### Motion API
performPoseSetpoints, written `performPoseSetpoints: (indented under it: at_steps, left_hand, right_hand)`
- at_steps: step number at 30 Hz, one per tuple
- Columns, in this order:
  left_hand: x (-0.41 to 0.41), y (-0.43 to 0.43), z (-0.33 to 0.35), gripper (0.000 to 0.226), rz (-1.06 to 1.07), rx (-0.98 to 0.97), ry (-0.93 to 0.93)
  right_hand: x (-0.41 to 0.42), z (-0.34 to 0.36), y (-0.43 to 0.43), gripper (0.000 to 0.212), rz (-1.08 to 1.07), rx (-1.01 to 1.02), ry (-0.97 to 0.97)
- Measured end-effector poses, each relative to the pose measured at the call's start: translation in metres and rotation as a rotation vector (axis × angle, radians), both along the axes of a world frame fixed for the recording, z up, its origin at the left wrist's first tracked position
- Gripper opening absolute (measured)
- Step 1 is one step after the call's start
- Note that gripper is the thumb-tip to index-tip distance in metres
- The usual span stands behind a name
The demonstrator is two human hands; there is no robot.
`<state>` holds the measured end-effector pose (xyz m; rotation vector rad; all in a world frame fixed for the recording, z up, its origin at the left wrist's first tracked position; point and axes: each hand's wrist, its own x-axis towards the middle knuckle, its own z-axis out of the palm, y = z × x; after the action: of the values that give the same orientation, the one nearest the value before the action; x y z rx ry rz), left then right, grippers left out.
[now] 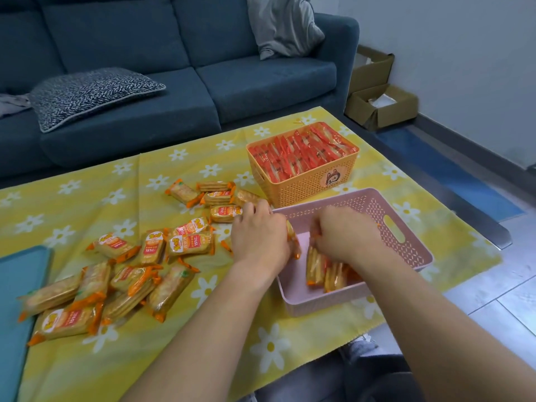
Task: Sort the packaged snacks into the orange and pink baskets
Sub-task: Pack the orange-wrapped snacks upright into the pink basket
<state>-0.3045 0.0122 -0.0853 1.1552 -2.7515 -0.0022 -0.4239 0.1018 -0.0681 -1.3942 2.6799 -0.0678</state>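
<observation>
On the head view, my left hand (258,236) grips a clear, orange-ended cracker packet (293,242) over the left rim of the pink basket (406,250). My right hand (345,233), just beside it and inside the basket, clasps the upright packets (324,271). Loose packets (162,248) lie left on the surface (87,175).

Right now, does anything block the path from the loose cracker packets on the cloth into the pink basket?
Nothing lies on the cloth between the loose cracker packets and the pink basket. Only the left hand sits over the basket's left rim, and the right hand is inside it.
</observation>
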Motion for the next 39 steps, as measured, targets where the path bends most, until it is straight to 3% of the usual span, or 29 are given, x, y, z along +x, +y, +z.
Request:
performPoseSetpoints:
  at_steps: [6, 10, 14, 17, 21, 23, 26, 31, 36, 39]
  left_hand:
    - [-0.001, 0.001, 0.001, 0.055, -0.017, 0.017, 0.035]
    - [-0.002, 0.002, -0.002, 0.077, -0.126, 0.052, 0.123]
    - [-0.002, 0.001, -0.002, 0.051, -0.168, 0.091, 0.106]
    - [-0.003, 0.001, -0.001, 0.036, -0.147, 0.113, 0.123]
    - [-0.006, 0.002, 0.001, 0.031, -0.143, 0.113, 0.146]
    - [-0.006, 0.003, 0.000, 0.032, -0.140, 0.111, 0.144]
    - [-0.006, 0.002, -0.001, 0.032, -0.136, 0.110, 0.153]
    - [-0.005, 0.000, -0.002, 0.034, -0.138, 0.110, 0.157]
    - [-0.007, 0.002, -0.003, 0.040, -0.124, 0.102, 0.160]
    - [-0.009, 0.003, -0.003, 0.047, -0.126, 0.087, 0.160]
  right_hand:
    - [0.001, -0.008, -0.001, 0.008, 0.035, -0.486, -0.093]
    - [0.006, -0.018, -0.006, 0.016, 0.072, -0.490, -0.264]
    - [-0.006, -0.008, 0.000, 0.026, -0.030, -0.453, -0.460]
    - [-0.016, -0.005, 0.008, 0.015, -0.037, -0.308, -0.402]
    - [0.001, -0.010, 0.009, 0.043, 0.102, 0.134, -0.100]
    - [0.007, -0.013, 0.006, 0.044, 0.148, 0.214, 0.026]
    - [0.003, -0.008, 0.006, 0.055, 0.113, 0.271, -0.022]
    - [-0.015, 0.011, 0.011, 0.024, -0.006, -0.020, -0.134]
    - [-0.014, 0.003, 0.006, 0.030, -0.154, -0.348, -0.156]
    - [-0.007, -0.008, -0.002, 0.034, -0.176, -0.421, -0.306]
